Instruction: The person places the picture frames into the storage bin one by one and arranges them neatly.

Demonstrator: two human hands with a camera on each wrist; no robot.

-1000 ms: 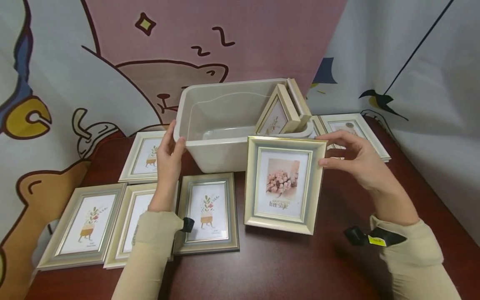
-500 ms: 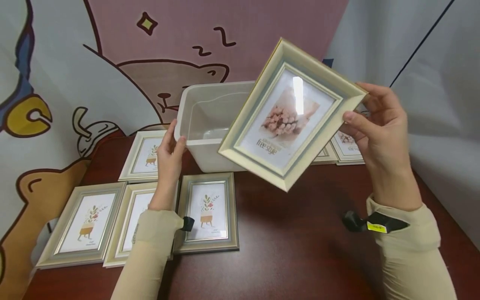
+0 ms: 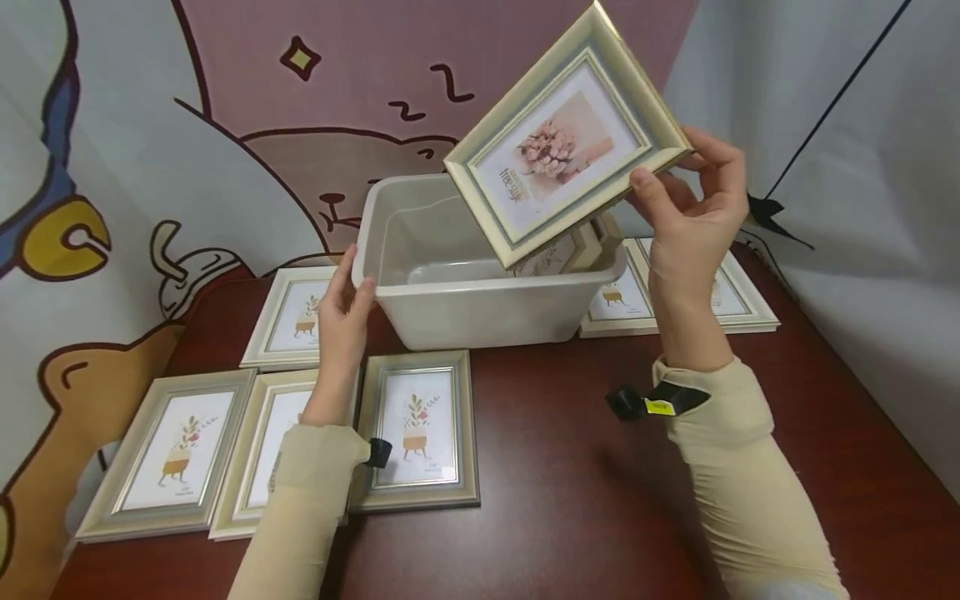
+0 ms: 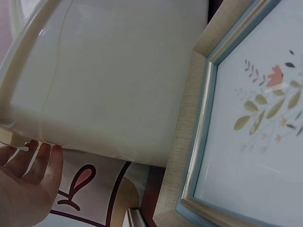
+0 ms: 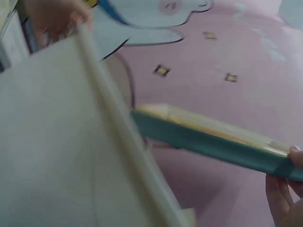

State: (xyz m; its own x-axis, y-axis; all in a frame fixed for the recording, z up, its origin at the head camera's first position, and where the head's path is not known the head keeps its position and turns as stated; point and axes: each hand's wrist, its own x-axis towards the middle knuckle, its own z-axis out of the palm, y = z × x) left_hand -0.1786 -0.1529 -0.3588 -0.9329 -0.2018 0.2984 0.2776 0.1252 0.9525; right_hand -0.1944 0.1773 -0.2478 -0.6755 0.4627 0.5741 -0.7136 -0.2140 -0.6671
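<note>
My right hand (image 3: 697, 200) pinches a cream picture frame (image 3: 480, 143) by one corner, thumb on its front. That frame hangs tilted above the beige plastic bin (image 3: 480, 312), and it shows a pink flower print. In the right wrist view its green edge (image 5: 203, 144) is seen beyond the bin wall. My left hand (image 3: 343, 312) grips the bin's left corner at the rim, and its fingers (image 4: 40, 161) show there in the left wrist view. Inside the bin, at the right end, other picture frames (image 3: 581, 246) lean, partly hidden by the held one.
Several picture frames with plant prints lie to the left, among them a silver-grey one (image 3: 172, 454) and a cream one (image 3: 288, 317). Another grey frame (image 3: 416, 429) lies in front of the bin. More frames (image 3: 615, 304) lie right of it on the dark red table (image 3: 555, 500).
My right hand has lifted the picture frame from in front of the bin up over it, turning it to a slant. My left hand has stayed at the bin's corner.
</note>
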